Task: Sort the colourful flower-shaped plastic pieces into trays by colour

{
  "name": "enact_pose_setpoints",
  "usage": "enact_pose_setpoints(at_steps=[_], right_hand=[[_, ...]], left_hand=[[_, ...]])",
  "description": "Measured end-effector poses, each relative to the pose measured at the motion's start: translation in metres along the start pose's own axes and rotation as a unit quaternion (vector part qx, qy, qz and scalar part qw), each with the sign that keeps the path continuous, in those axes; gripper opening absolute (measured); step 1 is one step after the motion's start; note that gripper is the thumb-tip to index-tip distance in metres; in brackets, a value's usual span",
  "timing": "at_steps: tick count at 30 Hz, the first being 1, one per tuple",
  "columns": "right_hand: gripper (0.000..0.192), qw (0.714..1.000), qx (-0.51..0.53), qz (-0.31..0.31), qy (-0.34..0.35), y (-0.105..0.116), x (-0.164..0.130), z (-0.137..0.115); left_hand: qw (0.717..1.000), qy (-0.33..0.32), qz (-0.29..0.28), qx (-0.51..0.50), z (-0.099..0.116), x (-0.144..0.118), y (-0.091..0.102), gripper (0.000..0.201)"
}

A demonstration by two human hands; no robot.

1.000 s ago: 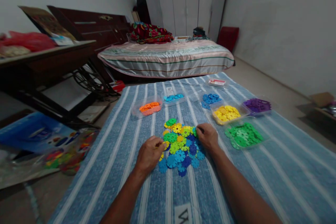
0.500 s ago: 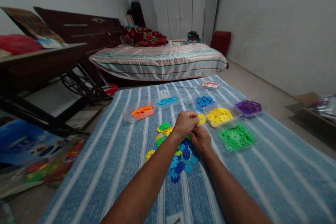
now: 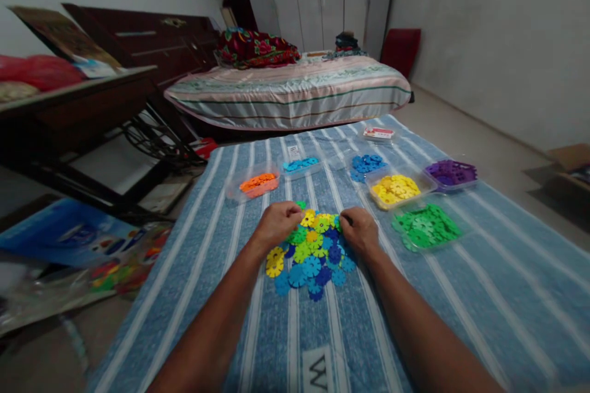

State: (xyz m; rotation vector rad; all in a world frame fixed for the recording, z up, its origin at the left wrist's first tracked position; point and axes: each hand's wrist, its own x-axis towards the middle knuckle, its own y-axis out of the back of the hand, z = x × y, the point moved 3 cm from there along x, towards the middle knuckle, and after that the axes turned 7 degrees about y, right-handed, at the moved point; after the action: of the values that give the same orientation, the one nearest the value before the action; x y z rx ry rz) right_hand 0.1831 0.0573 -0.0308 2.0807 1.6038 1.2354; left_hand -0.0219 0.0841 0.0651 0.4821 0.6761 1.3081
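Snowflake discs (image 3: 310,253) under both hands, "W" label (image 3: 318,373) on striped mat (image 3: 461,295)

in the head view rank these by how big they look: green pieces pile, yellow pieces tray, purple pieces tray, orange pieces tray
1. green pieces pile, the widest spread
2. yellow pieces tray
3. purple pieces tray and orange pieces tray look alike; not ranked

The green pile lies nearest the camera, which may flatter it.
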Motion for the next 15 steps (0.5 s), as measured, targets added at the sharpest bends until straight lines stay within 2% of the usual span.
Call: enact_pose_setpoints(at_steps=[3,6,10,15], right_hand=[[0.019,1.0,0.003,0.003,0.005,0.001,-0.001,0.0],[0.02,1.0,0.002,0.002,0.004,0.001,-0.001,0.001],[0.021,1.0,-0.003,0.003,0.002,0.002,-0.003,0.001],[0.022,1.0,-0.002,0.006,0.002,0.004,-0.003,0.001]], left_hand=[[0.995,0.025,-0.012,0.092,-0.032,-0.026,0.023,0.018],[0.981,0.056,-0.024,0.187,-0.049,-0.049,0.031,0.016],[0.958,0.079,-0.029,0.275,-0.054,-0.067,0.024,0.018],[0.95,0.077,-0.035,0.3,-0.054,-0.075,0.011,0.021]])
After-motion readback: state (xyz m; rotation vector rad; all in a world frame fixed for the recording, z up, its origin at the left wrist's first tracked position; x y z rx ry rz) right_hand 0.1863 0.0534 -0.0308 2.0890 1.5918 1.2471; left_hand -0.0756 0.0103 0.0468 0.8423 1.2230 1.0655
